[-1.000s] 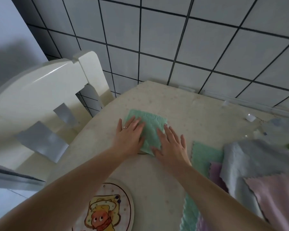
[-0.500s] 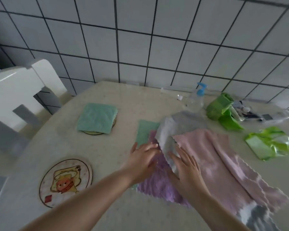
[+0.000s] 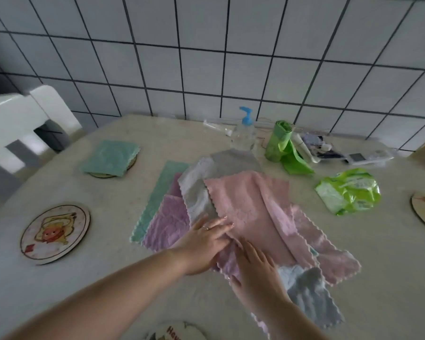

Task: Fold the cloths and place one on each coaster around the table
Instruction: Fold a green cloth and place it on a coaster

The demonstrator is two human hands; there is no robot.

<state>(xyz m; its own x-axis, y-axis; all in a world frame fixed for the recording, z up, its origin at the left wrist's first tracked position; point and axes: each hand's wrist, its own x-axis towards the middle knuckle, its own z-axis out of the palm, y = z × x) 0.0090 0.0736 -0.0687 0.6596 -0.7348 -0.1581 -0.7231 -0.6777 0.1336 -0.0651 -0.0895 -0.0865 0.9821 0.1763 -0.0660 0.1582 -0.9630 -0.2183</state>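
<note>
Hands, left [image 3: 204, 244] and right [image 3: 255, 273], press flat and empty on the pink cloth [image 3: 250, 209]; overlapping neighbours may drag along when lifted.

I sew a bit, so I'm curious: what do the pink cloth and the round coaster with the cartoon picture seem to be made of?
The pink cloth looks like soft microfibre or fleece: a fuzzy, matte nap, limp folds and zigzag-cut edges. The round coaster appears to be thin wood or pressed board with a printed picture: a rigid, flat disc with a pale brown rim. Neither can be told for certain by sight.
</note>
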